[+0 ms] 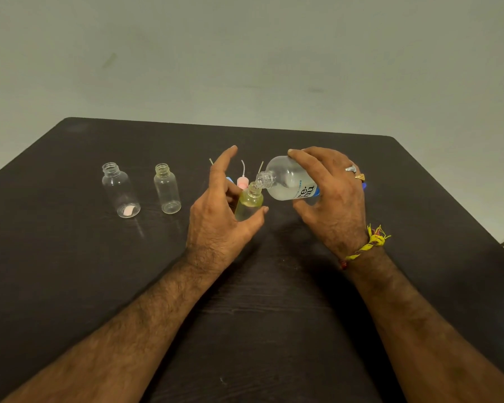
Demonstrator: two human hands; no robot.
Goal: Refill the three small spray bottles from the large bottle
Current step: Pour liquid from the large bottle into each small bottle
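Head view: right hand (pixel 333 196) tilts large bottle (pixel 288 178) over small bottle (pixel 249 202).

A dark wood-grain table (pixel 274 330) is filling the near scene, and a pale greenish wall (pixel 245 53) is rising behind its far edge.

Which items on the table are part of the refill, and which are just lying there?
In the job:
- large bottle, tipped in the right hand
- small bottle being filled, held by the left hand
- two open small bottles waiting at left

Lying about:
- spray tops with tubes behind the hands
- dark table
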